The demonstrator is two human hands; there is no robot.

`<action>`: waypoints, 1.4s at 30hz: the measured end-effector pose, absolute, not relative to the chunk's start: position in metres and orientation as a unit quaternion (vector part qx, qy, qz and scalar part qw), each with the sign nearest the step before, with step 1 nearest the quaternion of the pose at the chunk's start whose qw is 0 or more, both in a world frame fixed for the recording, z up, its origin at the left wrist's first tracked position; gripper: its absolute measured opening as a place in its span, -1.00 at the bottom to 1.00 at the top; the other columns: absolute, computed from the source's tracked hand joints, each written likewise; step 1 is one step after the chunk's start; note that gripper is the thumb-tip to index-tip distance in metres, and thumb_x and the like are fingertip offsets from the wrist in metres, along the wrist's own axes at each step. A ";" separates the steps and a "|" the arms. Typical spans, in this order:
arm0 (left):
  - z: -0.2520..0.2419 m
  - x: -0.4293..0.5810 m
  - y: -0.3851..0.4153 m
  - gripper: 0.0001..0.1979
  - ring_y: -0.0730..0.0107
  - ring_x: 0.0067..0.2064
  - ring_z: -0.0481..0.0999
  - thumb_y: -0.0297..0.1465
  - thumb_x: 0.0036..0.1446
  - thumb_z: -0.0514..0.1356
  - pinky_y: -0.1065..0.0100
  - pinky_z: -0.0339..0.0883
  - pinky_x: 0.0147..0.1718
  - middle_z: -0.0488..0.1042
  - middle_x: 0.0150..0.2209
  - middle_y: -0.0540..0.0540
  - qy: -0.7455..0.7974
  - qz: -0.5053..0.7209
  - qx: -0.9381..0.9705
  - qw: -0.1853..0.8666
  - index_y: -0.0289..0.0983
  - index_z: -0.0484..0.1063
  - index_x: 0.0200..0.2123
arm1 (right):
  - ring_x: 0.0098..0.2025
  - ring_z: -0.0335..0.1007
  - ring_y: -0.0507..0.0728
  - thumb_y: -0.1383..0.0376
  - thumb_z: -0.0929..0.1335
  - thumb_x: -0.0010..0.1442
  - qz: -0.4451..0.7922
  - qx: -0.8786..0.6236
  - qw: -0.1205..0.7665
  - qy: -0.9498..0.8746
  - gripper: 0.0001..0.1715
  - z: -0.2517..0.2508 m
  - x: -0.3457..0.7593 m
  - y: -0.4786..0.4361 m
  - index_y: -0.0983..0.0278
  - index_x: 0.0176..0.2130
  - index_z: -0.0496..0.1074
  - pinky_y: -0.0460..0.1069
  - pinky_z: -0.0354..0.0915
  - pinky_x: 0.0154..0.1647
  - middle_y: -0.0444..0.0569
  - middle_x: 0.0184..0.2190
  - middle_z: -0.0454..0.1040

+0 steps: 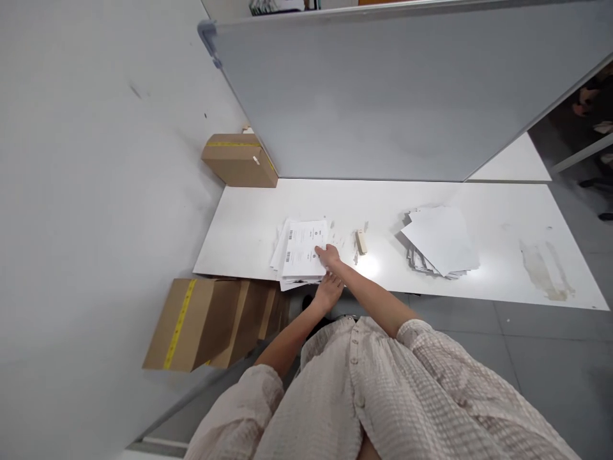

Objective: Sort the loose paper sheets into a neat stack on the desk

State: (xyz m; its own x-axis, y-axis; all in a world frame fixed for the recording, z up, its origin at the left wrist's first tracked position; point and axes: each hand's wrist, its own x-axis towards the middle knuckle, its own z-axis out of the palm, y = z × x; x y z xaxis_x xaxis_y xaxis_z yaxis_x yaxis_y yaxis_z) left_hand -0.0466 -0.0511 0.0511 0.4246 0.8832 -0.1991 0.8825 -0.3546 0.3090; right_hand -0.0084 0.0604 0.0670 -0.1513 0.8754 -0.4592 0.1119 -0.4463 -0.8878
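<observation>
A stack of printed paper sheets (301, 246) with barcodes and small text lies near the table's front edge, its lower sheets fanned out unevenly. My right hand (329, 257) is at the stack's right edge, closed on the sheets there, with a fingertip over the top page. Just below it, by the near right corner, my left hand (329, 292) has its fingers stretched out and apart, close to the paper edge. Whether the left fingertips touch the sheets is hard to see. A small beige block-like object (361, 242) sits right of the stack.
A second, messy paper pile (443, 243), blank side up, lies farther right on the white table (502, 255). A large whiteboard-like panel (373, 96) stands along the back. One cardboard box (242, 163) is at the back left; several more boxes (179, 326) stand below, left.
</observation>
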 end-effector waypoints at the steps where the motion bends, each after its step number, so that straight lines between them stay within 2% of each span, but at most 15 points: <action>1: 0.053 -0.043 -0.055 -0.61 0.14 0.18 0.24 -0.53 0.19 -0.05 0.04 0.01 0.18 0.38 0.06 -0.24 0.505 -0.007 0.844 0.182 -0.30 0.31 0.06 | -0.22 0.38 0.19 0.21 0.38 0.07 0.607 -0.593 0.290 -0.442 -0.77 0.067 -0.006 0.061 0.28 -0.25 0.43 0.09 0.27 -0.15 0.00 -0.36 0.47; 4: 0.060 -0.034 -0.062 -0.62 0.14 0.22 0.16 -0.49 0.21 -0.07 0.06 -0.05 0.20 0.32 0.11 -0.22 0.453 -0.016 0.874 0.175 -0.27 0.30 0.07 | -0.27 0.38 0.17 0.19 0.39 0.03 0.548 -0.638 0.247 -0.481 -0.79 0.074 0.025 0.057 0.29 -0.33 0.43 0.06 0.24 -0.16 0.01 -0.41 0.47; 7: 0.065 -0.029 -0.055 -0.62 0.09 0.20 0.17 -0.51 0.18 -0.03 0.08 0.03 0.14 0.36 0.05 -0.23 0.435 -0.019 0.882 0.181 -0.26 0.32 0.05 | -0.24 0.36 0.15 0.19 0.31 0.09 0.482 -0.665 0.237 -0.519 -0.80 0.087 0.094 0.049 0.27 -0.33 0.44 0.04 0.22 -0.11 0.01 -0.34 0.48; 9: 0.067 -0.024 -0.044 -0.60 0.10 0.12 0.24 -0.55 0.15 -0.02 0.13 0.12 0.06 0.40 -0.02 -0.23 0.439 -0.024 0.877 0.194 -0.26 0.33 0.04 | -0.13 0.32 0.21 0.18 0.26 0.14 0.416 -0.705 0.238 -0.522 -0.70 0.094 0.154 0.044 0.31 -0.20 0.42 0.11 0.16 -0.04 0.11 -0.18 0.45; 11: 0.069 -0.017 -0.029 -0.57 0.12 0.06 0.28 -0.58 0.13 -0.04 0.16 0.17 -0.01 0.41 -0.04 -0.23 0.455 -0.032 0.864 0.211 -0.25 0.33 0.05 | 0.07 0.14 0.33 0.20 0.25 0.15 0.335 -0.750 0.231 -0.522 -0.60 0.097 0.213 0.042 0.36 -0.07 0.36 0.20 0.04 0.07 0.23 0.00 0.33; 14: 0.069 -0.002 -0.007 -0.54 0.13 0.04 0.27 -0.60 0.11 -0.05 0.17 0.17 -0.03 0.38 -0.01 -0.23 0.475 -0.038 0.847 0.235 -0.25 0.32 0.06 | 0.18 -0.01 0.37 0.20 0.26 0.14 0.150 -0.792 0.120 -0.579 -0.48 0.089 0.276 0.043 0.32 0.07 0.27 0.23 0.02 0.09 0.21 0.15 0.20; 18: 0.066 0.018 0.017 -0.51 0.12 0.04 0.27 -0.60 0.12 -0.09 0.17 0.16 -0.03 0.35 0.04 -0.24 0.493 -0.038 0.833 0.248 -0.25 0.28 0.11 | 0.21 -0.07 0.36 0.11 0.29 0.13 0.114 -0.806 0.033 -0.579 -0.34 0.076 0.304 0.050 0.26 0.17 0.16 0.23 0.06 0.08 0.14 0.24 0.09; 24: 0.062 0.032 0.051 -0.55 0.08 0.03 0.30 -0.45 0.21 -0.09 0.14 0.18 -0.04 0.37 0.05 -0.24 0.545 -0.029 0.790 0.278 -0.26 0.20 0.17 | 0.17 -0.01 0.36 0.09 0.27 0.15 0.145 -0.807 0.027 -0.572 -0.42 0.074 0.305 0.059 0.20 0.13 0.25 0.22 0.14 0.02 0.11 0.21 0.15; 27: 0.062 0.033 0.064 -0.56 0.05 0.04 0.30 -0.44 0.19 -0.06 0.12 0.17 -0.03 0.39 0.03 -0.25 0.564 -0.012 0.770 0.297 -0.27 0.23 0.15 | 0.15 0.01 0.36 0.05 0.24 0.16 0.180 -0.809 0.041 -0.558 -0.47 0.075 0.309 0.062 0.16 0.08 0.33 0.21 0.17 -0.01 0.07 0.18 0.19; 30: 0.063 0.034 0.069 -0.57 0.06 0.06 0.30 -0.46 0.18 -0.03 0.11 0.14 0.02 0.40 0.02 -0.24 0.581 0.014 0.749 0.317 -0.26 0.26 0.13 | 0.10 0.09 0.33 0.11 0.16 0.22 0.186 -0.807 0.051 -0.558 -0.55 0.079 0.314 0.065 0.11 0.00 0.42 0.18 0.20 -0.05 0.03 0.14 0.25; 34: 0.066 0.039 0.064 -0.56 0.14 0.10 0.30 -0.42 0.19 0.00 0.16 0.12 0.07 0.40 0.04 -0.19 0.589 0.061 0.724 0.355 -0.23 0.25 0.14 | 0.07 0.14 0.30 0.22 0.10 0.25 0.153 -0.809 0.075 -0.562 -0.54 0.098 0.315 0.063 0.18 -0.03 0.44 0.18 0.15 -0.02 0.06 0.08 0.31; 36: 0.070 0.042 0.060 -0.55 0.22 0.06 0.35 -0.34 0.21 0.00 0.22 0.19 0.04 0.41 0.02 -0.16 0.585 0.079 0.712 0.381 -0.20 0.20 0.17 | 0.03 0.17 0.30 0.23 0.08 0.26 0.129 -0.800 0.108 -0.576 -0.53 0.118 0.311 0.055 0.25 -0.04 0.43 0.16 0.13 -0.03 0.12 0.01 0.37; 38: 0.076 0.045 0.056 -0.45 0.24 0.05 0.38 -0.23 0.18 0.06 0.25 0.25 -0.01 0.38 0.06 -0.18 0.584 0.133 0.657 0.458 -0.19 0.11 0.22 | -0.11 0.28 0.24 0.20 0.07 0.28 0.157 -0.769 0.156 -0.600 -0.54 0.142 0.300 0.043 0.28 -0.10 0.42 0.08 0.17 -0.11 0.12 -0.19 0.45; 40: 0.083 0.045 0.054 -0.29 0.17 0.10 0.33 -0.15 0.08 0.18 0.21 0.26 -0.01 0.27 0.16 -0.25 0.559 0.225 0.548 0.580 -0.18 0.03 0.25 | -0.32 0.30 0.15 0.11 0.09 0.28 0.256 -0.716 0.203 -0.617 -0.55 0.165 0.284 0.029 0.25 -0.23 0.42 -0.01 0.19 -0.26 0.00 -0.41 0.43; 42: 0.090 0.041 0.053 -0.19 0.07 0.15 0.29 -0.10 -0.06 0.28 0.14 0.24 0.02 0.23 0.19 -0.30 0.487 0.307 0.426 0.698 -0.20 0.10 0.23 | -0.44 0.24 0.08 0.01 0.11 0.25 0.368 -0.656 0.241 -0.614 -0.54 0.180 0.265 0.017 0.23 -0.38 0.37 -0.06 0.17 -0.37 -0.10 -0.53 0.35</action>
State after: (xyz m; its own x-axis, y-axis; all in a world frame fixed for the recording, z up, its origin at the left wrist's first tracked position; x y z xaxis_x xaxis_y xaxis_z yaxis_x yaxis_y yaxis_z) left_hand 0.0413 0.0530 0.0898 0.3366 0.8435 -0.4186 -0.0141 0.4490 0.8934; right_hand 0.2648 0.0169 0.1804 -0.0237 0.9822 -0.1864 0.6280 -0.1305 -0.7672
